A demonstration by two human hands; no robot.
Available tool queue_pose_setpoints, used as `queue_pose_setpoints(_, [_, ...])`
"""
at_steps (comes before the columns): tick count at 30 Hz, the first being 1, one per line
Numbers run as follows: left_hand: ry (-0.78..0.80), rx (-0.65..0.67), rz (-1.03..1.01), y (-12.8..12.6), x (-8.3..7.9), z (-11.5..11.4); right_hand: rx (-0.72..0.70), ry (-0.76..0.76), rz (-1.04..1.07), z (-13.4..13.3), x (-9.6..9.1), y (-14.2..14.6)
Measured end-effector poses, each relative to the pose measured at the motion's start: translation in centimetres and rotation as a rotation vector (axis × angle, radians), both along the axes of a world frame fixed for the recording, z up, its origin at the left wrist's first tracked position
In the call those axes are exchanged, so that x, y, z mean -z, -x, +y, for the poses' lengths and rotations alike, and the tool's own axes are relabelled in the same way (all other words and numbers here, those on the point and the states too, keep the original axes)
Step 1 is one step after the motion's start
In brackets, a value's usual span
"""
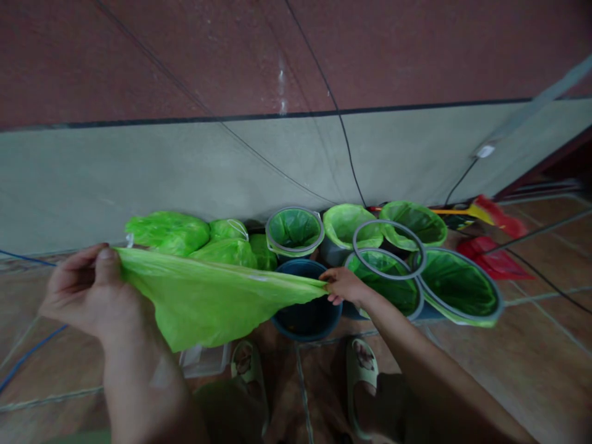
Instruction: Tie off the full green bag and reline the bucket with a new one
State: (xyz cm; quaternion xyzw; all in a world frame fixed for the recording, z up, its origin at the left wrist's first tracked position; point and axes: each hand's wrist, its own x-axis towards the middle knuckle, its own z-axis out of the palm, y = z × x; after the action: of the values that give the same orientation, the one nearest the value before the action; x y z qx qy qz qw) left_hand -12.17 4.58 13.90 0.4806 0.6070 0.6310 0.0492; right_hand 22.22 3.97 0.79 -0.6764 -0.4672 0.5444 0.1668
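A green plastic garbage bag [217, 296] is stretched out sideways between my two hands. My left hand [92, 290] pinches its upper left corner between thumb and fingers. At the other end, my right hand [342, 285] grips the bag's right tip. Below and behind that tip stands a dark blue trash bin [305, 333] with no liner seen in it; the bag and my right hand cover part of its opening. A loose grey ring [420, 262] rests across the lined bins to the right of my right hand.
Several bins with green liners, such as the grey-rimmed bin [295, 228], line the wall. Filled green bags [171, 229] lie at left. A red dustpan [493, 259] and a broom [481, 213] are at right. A clear plastic box [206, 361] sits by my left slipper [247, 364]. Cables cross the floor.
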Motion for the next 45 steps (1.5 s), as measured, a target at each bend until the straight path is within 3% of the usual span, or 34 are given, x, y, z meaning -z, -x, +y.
queue_pose_setpoints(4, [-0.013,0.034,0.004,0.8,0.4,-0.4,0.004,0.048,0.263,0.4,-0.6,-2.0])
queue_pose_setpoints(8, [-0.245,-0.151,-0.152,2.0,1.0,-0.3,-0.06,0.037,0.433,0.5,-1.7,-3.5])
queue_pose_setpoints(11, [-0.324,-0.222,-0.231,2.4,1.5,0.1,-0.157,0.014,0.372,0.3,-1.8,-3.7])
queue_pose_setpoints(14, [-0.266,-0.128,-0.15,2.5,2.1,0.7,-0.183,-0.036,0.095,0.4,-0.9,-3.8])
queue_pose_setpoints(19, [-0.376,-0.06,-0.163,1.9,2.4,1.3,-0.272,-0.277,-0.147,0.8,-0.1,-4.1])
queue_pose_setpoints(22, [-0.338,0.05,-0.151,0.0,1.8,1.2,-0.237,-0.432,-0.035,0.3,-1.3,-2.4])
queue_pose_setpoints(25, [-0.263,0.184,-0.079,-2.8,0.8,0.7,-0.329,-0.558,0.152,-0.5,-2.9,1.0])
queue_pose_setpoints(30, [-0.125,0.422,0.029,-7.0,-0.8,-1.2,-0.364,-0.727,0.112,-0.5,-3.9,4.9])
queue_pose_setpoints(33, [-0.043,0.536,0.093,-7.9,-1.4,-2.2,-0.411,-0.719,0.157,-0.2,-3.6,4.9])
queue_pose_setpoints(36, [-0.022,0.55,0.093,-7.8,-1.4,-2.0,-0.415,-0.578,0.289,-0.5,-3.4,4.4])
queue_pose_setpoints(40, [-0.015,0.405,-0.011,-6.4,0.7,0.5,-0.208,-0.389,0.604,-0.9,-4.6,3.3])
queue_pose_setpoints(42, [0.051,0.29,-0.003,-5.1,2.9,2.1,0.021,-0.429,0.727,-0.4,-5.5,2.0])
queue_pose_setpoints(45, [0.304,0.115,-0.019,-2.2,6.8,3.8,0.452,-0.532,0.781,1.2,-6.0,-1.4])
